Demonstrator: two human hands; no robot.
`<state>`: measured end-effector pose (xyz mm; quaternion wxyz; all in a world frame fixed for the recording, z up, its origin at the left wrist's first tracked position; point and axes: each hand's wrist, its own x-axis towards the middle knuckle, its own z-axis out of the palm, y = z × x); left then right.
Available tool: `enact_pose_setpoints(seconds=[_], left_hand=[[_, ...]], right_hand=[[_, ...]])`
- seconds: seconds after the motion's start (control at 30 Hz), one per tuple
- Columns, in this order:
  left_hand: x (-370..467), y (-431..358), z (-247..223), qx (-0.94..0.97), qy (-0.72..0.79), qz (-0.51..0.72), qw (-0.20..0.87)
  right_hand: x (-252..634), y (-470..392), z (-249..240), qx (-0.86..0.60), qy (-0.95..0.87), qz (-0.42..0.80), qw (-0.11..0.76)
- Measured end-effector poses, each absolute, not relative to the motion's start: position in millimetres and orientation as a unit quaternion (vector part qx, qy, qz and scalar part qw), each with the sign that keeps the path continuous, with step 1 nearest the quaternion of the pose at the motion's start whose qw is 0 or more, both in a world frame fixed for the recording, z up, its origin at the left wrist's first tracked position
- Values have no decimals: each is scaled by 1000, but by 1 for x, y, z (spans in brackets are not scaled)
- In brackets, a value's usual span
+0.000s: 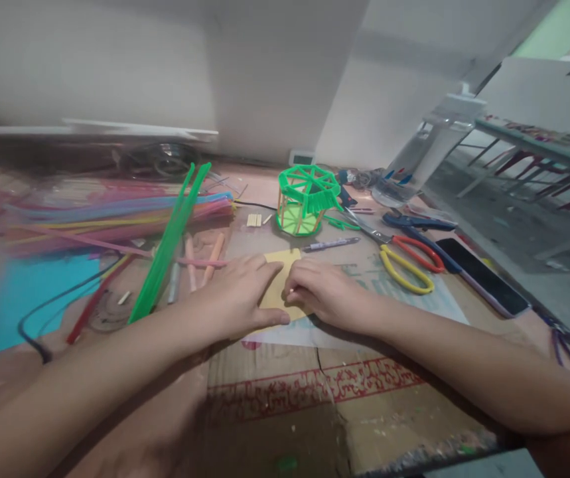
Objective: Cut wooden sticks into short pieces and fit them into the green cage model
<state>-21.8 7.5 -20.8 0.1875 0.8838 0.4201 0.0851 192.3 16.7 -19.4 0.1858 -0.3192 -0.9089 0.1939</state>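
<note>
A piece of yellow paper (pixel 273 289) lies on a white sheet (pixel 428 302) in front of me. My left hand (pixel 242 292) rests flat on its left side, thumb and fingers apart. On the paper's right side, my right hand (pixel 327 292) has its fingers curled together. A tiny pale bit shows at those fingertips, too small to name. Just beyond the hands stands a small green round model (pixel 309 199) with a spoked top and base and thin upright posts. A pen (pixel 332 244) lies between the model and my right hand.
Scissors (pixel 409 265), pliers (pixel 419 221), a phone (pixel 484 275) and a clear water bottle (pixel 421 156) are on the right. Green pipe cleaners (pixel 168 245), bagged coloured ones (pixel 115 226) and a blue sheet (pixel 50 299) lie left. Short pale sticks (pixel 254 220) sit behind.
</note>
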Motion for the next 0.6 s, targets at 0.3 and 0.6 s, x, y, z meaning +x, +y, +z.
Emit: enact_pose_setpoints(seconds=[0.3, 0.6], left_hand=[[-22, 8, -30, 891, 418, 81, 158], [-23, 8, -33, 889, 423, 89, 152]], right_hand=[[193, 13, -20, -346, -905, 173, 178], [192, 11, -18, -371, -890, 207, 169]])
